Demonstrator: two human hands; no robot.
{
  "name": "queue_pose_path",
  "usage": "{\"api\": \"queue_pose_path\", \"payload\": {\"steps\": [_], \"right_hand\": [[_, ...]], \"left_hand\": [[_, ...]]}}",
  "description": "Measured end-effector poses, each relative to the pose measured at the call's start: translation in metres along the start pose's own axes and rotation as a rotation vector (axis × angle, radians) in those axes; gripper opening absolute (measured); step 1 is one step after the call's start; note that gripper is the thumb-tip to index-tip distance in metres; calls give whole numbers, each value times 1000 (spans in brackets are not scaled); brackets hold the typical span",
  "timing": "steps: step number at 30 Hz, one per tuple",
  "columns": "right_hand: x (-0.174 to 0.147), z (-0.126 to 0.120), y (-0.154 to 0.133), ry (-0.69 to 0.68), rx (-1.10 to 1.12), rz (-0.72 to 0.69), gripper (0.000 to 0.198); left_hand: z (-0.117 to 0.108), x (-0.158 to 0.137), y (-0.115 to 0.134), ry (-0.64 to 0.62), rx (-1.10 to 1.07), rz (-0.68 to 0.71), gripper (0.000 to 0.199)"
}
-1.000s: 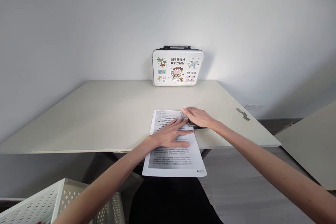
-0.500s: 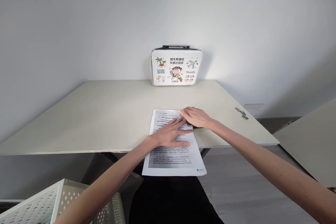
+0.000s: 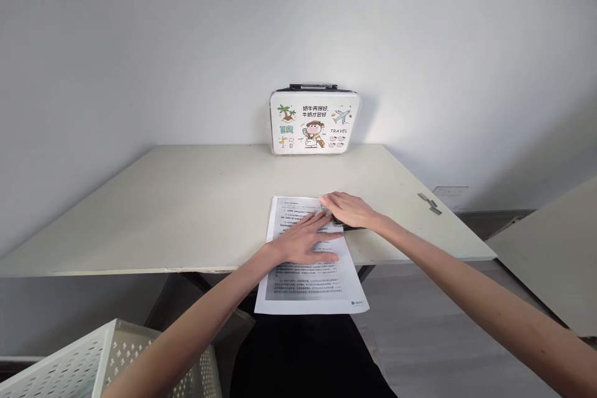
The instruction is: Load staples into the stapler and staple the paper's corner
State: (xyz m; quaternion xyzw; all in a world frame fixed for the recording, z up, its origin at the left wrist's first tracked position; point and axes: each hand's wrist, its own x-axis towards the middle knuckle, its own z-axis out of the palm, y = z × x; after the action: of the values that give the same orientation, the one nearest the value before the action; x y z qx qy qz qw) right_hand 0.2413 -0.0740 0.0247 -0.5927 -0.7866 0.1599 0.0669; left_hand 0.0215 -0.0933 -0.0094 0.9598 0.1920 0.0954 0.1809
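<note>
Printed sheets of paper lie at the front edge of the table, their lower part hanging over it toward me. Spread flat on the paper is my left hand, fingers pointing up and right. My right hand closes over a dark stapler at the paper's upper right edge. Most of the stapler is hidden under the palm and fingers. Its base shows as a thin dark strip below the hand. My left fingertips are close beside it.
A white case with cartoon prints stands against the wall at the table's back. Several grey staple strips lie near the right edge of the table. A white perforated basket is at lower left, below my left forearm.
Both hands keep their places on the paper and the stapler. The whole view has shifted down very slightly; nothing else visibly differs.
</note>
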Motion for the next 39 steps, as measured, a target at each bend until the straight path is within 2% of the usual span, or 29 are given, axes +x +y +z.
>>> {"api": "queue_pose_path", "payload": {"steps": [17, 25, 39], "right_hand": [[1, 0, -2, 7, -10, 29, 59], [7, 10, -1, 13, -188, 19, 48], [5, 24, -21, 89, -279, 80, 50]], "left_hand": [[1, 1, 2, -4, 28, -17, 65], [-2, 2, 6, 14, 24, -13, 61], [-3, 0, 6, 29, 51, 3, 63]]}}
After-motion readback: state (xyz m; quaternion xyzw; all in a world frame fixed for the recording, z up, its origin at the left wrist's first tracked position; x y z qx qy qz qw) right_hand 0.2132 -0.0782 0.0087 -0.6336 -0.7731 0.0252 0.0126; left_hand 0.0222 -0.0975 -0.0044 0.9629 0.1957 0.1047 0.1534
